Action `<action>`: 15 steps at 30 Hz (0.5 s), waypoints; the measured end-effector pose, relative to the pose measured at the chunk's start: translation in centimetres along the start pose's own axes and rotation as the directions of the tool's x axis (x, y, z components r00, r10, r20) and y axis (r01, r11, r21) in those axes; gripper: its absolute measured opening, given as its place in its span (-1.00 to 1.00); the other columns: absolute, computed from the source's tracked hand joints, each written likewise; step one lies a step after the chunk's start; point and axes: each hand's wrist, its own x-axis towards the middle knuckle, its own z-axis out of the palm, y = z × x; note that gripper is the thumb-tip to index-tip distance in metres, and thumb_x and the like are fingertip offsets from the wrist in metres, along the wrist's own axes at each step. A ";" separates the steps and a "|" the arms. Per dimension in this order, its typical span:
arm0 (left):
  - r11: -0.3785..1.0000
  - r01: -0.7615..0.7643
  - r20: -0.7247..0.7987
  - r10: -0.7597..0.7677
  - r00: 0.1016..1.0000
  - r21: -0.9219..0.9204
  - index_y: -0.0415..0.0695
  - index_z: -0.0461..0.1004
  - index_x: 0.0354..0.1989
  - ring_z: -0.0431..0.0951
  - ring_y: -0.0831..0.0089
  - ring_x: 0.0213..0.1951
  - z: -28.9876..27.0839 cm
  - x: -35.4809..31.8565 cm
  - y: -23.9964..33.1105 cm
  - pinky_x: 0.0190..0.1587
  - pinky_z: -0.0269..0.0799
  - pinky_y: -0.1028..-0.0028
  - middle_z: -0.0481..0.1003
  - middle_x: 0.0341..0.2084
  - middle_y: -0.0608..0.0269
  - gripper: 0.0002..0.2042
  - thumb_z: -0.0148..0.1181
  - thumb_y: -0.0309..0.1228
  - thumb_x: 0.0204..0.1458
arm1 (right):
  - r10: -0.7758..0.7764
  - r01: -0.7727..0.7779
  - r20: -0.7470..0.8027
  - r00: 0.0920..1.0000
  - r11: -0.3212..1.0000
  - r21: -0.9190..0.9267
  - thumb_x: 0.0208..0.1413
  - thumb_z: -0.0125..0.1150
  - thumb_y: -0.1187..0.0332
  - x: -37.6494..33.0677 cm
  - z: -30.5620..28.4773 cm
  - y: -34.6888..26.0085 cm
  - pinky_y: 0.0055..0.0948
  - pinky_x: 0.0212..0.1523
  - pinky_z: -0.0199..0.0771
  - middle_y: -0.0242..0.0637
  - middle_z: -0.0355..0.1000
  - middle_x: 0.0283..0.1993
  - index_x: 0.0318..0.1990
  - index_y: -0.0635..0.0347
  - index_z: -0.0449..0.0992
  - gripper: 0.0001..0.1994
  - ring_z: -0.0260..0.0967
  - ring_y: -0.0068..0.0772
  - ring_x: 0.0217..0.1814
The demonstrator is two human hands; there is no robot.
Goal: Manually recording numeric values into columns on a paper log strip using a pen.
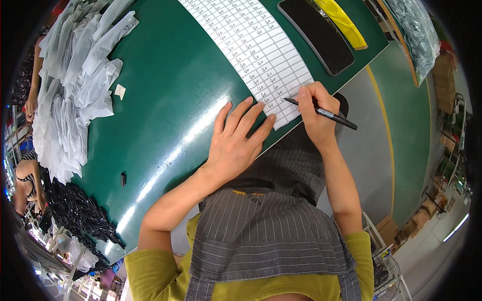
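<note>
A long white label sheet [261,55], ruled into small cells, lies on the green table and reaches up to the far edge of view. Handwritten marks fill many of its cells; several along the right side are blank. My right hand [317,108] grips a black marker pen [336,118], its tip on or just over a cell near the sheet's near end. With fingers spread, my left hand [238,138] lies flat on the table, its fingertips at the sheet's left edge. The pen's black cap [123,179] rests apart on the table at the left.
A pile of translucent plastic bags [75,90] covers the table's left side, beside a small paper scrap [120,92]. Black cords [83,210] are heaped nearer me. A dark phone [321,37] and a yellow packet [344,22] lie far right. Other people sit at the left.
</note>
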 end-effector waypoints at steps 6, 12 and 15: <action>1.000 -0.005 -0.004 0.005 1.000 0.003 0.07 0.54 0.05 0.29 0.19 0.24 0.1 0.0 0.0 0.29 0.08 0.08 0.39 0.10 0.19 -0.54 0.19 -0.51 -0.13 | 0.011 -0.011 0.012 1.000 1.000 -0.005 0.15 0.17 0.47 0.1 -0.2 -0.1 -0.61 -0.56 0.18 -0.41 0.29 -0.63 -0.50 0.31 0.40 -0.81 0.16 -0.71 -0.60; 1.000 -0.010 -0.002 0.010 1.000 0.010 0.08 0.53 0.05 0.29 0.18 0.24 0.0 0.0 -0.1 0.28 0.09 0.07 0.39 0.10 0.19 -0.53 0.20 -0.50 -0.13 | 0.123 -0.090 -0.079 0.989 0.940 0.330 0.21 0.11 0.45 -0.7 -0.9 -2.2 -0.69 -0.51 0.28 -0.45 0.41 -0.55 -0.46 0.28 0.43 -0.81 0.30 -0.76 -0.55; 1.000 -0.015 -0.001 0.015 1.000 0.009 0.08 0.53 0.05 0.29 0.18 0.24 0.0 0.0 0.0 0.28 0.09 0.07 0.39 0.10 0.20 -0.53 0.20 -0.50 -0.13 | -0.073 0.074 -0.006 0.997 0.992 0.106 0.17 0.14 0.48 -1.2 -0.9 -1.9 -0.65 -0.57 0.23 -0.43 0.38 -0.57 -0.47 0.27 0.43 -0.84 0.26 -0.72 -0.59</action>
